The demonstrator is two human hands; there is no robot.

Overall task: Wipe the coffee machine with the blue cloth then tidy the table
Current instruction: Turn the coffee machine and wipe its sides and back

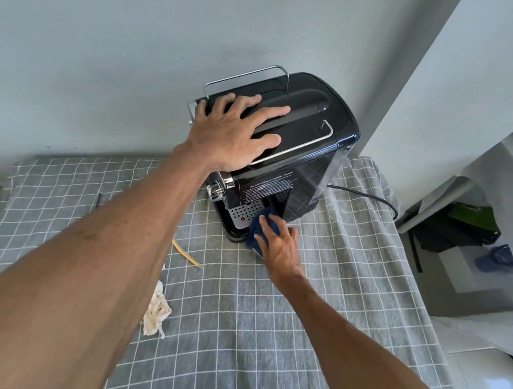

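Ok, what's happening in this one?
A person is wiping a black coffee machine on a checked tablecloth. The left hand lies flat on its top, steadying it; the right hand presses a blue cloth against the drip tray's edge. A crumpled tissue and a yellow strip still lie on the table.

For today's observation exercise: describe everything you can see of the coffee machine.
The coffee machine is a glossy black box, apparently plastic, standing upright on the checked cloth near the wall. A wire rail runs around its top; a perforated metal drip tray sits at its base. The left hand lies flat on top; the right hand presses the blue cloth against its base.
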